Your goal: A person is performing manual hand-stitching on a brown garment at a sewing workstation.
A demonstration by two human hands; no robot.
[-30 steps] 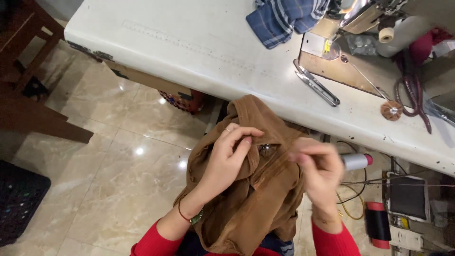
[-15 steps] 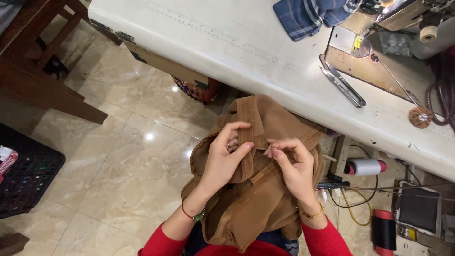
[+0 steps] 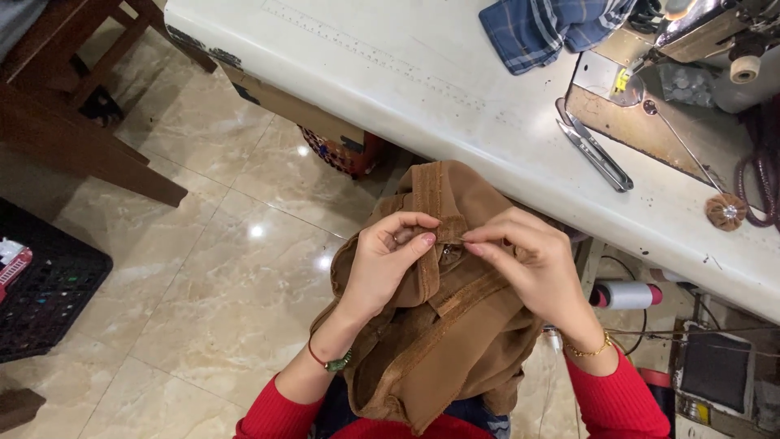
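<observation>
Both hands meet over the lap: the left hand (image 3: pixel 390 264) pinches a seam of the brown garment (image 3: pixel 443 325), thumb pressed on top, and the right hand (image 3: pixel 528 264) nips the same seam just beside it, fingertips almost touching. The garment is soft, matte corduroy-like cloth with raised stitched bands, bunched in folds just below the edge of the white surface (image 3: pixel 422 89). On that surface lie metal thread snips (image 3: pixel 593 150), a round brown fabric button (image 3: pixel 724 211) and crumpled blue plaid cloth (image 3: pixel 544 28), beside a sewing machine (image 3: pixel 715 32). A white thread spool (image 3: pixel 630 294) sits below. Glossy beige tile floor (image 3: pixel 219 276); a black crate (image 3: pixel 45 301) at left.
</observation>
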